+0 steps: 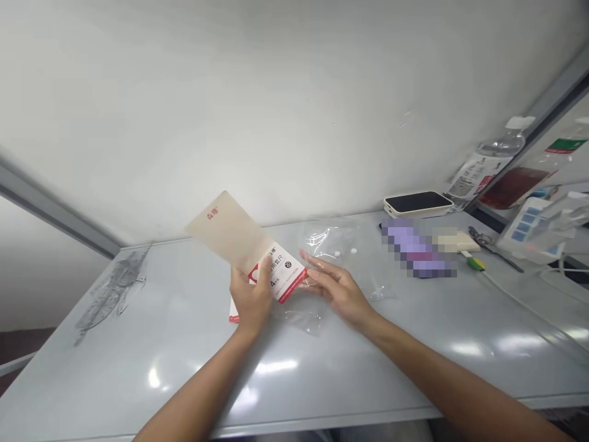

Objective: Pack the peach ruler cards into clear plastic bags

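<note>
My left hand (251, 301) is closed round a white and red ruler set package (288, 279), its thumb across the printed front. From the package a beige card flap (227, 227) with small red lettering stands folded up and to the left. At the package's right corner, the fingers of my right hand (345, 296) pinch its edge. A clear plastic bag (368, 264) lies on the table just behind and beside my right hand. Another bit of clear plastic (299, 319) shows below the package. Whatever sits inside the package is hidden.
On the right of the grey table (359, 374) are a phone (418, 202), a blurred purple packet (414, 248), scissors (499, 252) and a white cable (519, 301). A bottle (492, 159) leans at the back right. Black scribbles (113, 288) mark the left side.
</note>
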Demonstrator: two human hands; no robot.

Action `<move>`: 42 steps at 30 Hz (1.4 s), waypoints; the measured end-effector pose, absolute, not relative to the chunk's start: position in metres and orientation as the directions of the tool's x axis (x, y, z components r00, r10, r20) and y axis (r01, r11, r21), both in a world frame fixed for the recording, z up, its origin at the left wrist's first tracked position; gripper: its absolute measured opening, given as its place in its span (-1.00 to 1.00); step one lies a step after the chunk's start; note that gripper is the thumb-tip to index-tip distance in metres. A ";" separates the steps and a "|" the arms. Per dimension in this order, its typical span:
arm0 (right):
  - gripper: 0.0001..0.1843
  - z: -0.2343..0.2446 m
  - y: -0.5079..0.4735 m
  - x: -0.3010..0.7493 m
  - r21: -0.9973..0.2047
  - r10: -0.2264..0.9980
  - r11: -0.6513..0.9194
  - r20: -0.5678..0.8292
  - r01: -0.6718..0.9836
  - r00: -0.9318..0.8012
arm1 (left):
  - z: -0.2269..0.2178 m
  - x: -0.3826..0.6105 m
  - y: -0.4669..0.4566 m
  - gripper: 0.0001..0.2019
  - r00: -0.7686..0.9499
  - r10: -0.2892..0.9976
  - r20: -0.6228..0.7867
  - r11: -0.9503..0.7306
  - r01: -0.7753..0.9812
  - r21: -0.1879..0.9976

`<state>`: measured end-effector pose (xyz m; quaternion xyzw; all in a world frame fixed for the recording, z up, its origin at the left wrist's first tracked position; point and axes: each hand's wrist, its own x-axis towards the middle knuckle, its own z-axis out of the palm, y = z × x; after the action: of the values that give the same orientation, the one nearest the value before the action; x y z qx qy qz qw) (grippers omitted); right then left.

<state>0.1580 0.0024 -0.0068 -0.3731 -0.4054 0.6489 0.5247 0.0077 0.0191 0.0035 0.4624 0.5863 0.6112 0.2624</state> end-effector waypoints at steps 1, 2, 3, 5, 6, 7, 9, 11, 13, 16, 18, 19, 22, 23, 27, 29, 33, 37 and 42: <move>-0.52 -0.007 0.002 0.157 -0.918 0.983 -0.120 -0.057 -0.377 -0.173 | 0.003 0.009 0.018 -0.68 -0.429 0.864 0.264 -0.183 0.221 0.958; -0.53 -0.007 0.002 0.156 -0.919 0.983 -0.121 -0.057 -0.374 -0.176 | 0.002 0.010 0.017 -0.68 -0.413 0.872 0.264 -0.186 0.218 0.958; -0.53 -0.007 0.002 0.155 -0.922 0.983 -0.121 -0.059 -0.368 -0.176 | 0.001 0.011 0.016 -0.68 -0.387 0.887 0.253 -0.185 0.207 0.961; -0.51 -0.006 0.002 0.154 -0.931 0.983 -0.122 -0.065 -0.344 -0.173 | -0.001 0.012 0.015 -0.67 -0.307 0.930 0.200 -0.159 0.153 0.975; -0.50 -0.005 0.002 0.155 -0.935 0.983 -0.124 -0.071 -0.332 -0.167 | -0.002 0.012 0.014 -0.66 -0.254 0.954 0.160 -0.135 0.112 0.984; -0.49 -0.004 0.003 0.155 -0.938 0.984 -0.128 -0.079 -0.322 -0.159 | -0.003 0.012 0.014 -0.64 -0.198 0.973 0.119 -0.107 0.073 0.992; -0.47 -0.002 0.005 0.158 -0.940 0.986 -0.135 -0.096 -0.312 -0.137 | -0.003 0.010 0.015 -0.63 -0.106 0.993 0.058 -0.055 0.029 0.998; -0.45 -0.001 0.007 0.161 -0.944 0.989 -0.135 -0.107 -0.300 -0.107 | -0.002 0.008 0.017 -0.63 -0.019 1.000 0.015 -0.014 0.041 0.999; -0.42 -0.001 0.009 0.165 -0.949 0.991 -0.130 -0.111 -0.288 -0.080 | -0.003 0.006 0.018 -0.63 0.081 0.996 -0.025 0.019 0.080 0.997; -0.41 -0.003 0.012 0.170 -0.946 0.991 -0.133 -0.124 -0.297 -0.048 | -0.003 0.005 0.019 -0.63 0.205 0.977 -0.051 0.022 0.139 0.990; -0.41 -0.005 0.014 0.171 -0.943 0.991 -0.129 -0.133 -0.307 -0.008 | -0.003 0.005 0.019 -0.64 0.242 0.970 -0.029 -0.013 0.171 0.985; -0.41 -0.006 0.014 0.171 -0.942 0.990 -0.127 -0.138 -0.311 0.013 | -0.002 0.004 0.018 -0.66 0.258 0.966 -0.017 -0.032 0.182 0.983; -0.39 -0.007 0.016 0.171 -0.943 0.988 -0.126 -0.146 -0.308 0.044 | 0.001 0.002 0.018 -0.71 0.333 0.942 -0.035 -0.043 0.223 0.974; -0.38 -0.007 0.016 0.171 -0.945 0.989 -0.129 -0.144 -0.300 0.028 | 0.001 0.002 0.018 -0.70 0.344 0.937 -0.052 -0.034 0.238 0.971; -0.41 -0.005 0.013 0.169 -0.958 0.985 -0.149 -0.120 -0.246 -0.127 | 0.004 0.001 0.018 -0.66 0.160 0.987 -0.027 0.001 0.162 0.987; -0.44 -0.005 0.010 0.167 -0.961 0.979 -0.155 -0.120 -0.229 -0.163 | 0.005 0.002 0.018 -0.62 0.071 0.997 -0.023 0.016 0.104 0.994; -0.42 -0.006 0.008 0.166 -0.959 0.987 -0.145 -0.121 -0.245 -0.110 | 0.005 0.001 0.017 -0.57 0.148 0.987 -0.067 0.049 0.127 0.991; -0.42 -0.006 0.007 0.165 -0.952 0.986 -0.164 -0.150 -0.259 -0.075 | 0.006 -0.002 0.018 -0.54 0.228 0.969 -0.095 0.066 0.134 0.989; -0.48 -0.004 0.009 0.167 -0.950 0.980 -0.184 -0.156 -0.254 -0.126 | 0.013 -0.004 0.018 -0.54 0.230 0.964 -0.135 0.116 0.096 0.989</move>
<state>0.1666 0.0090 -0.0044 -0.4434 -0.4092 0.6288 0.4904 -0.0037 0.0182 0.0126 0.5432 0.4876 0.3835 0.5658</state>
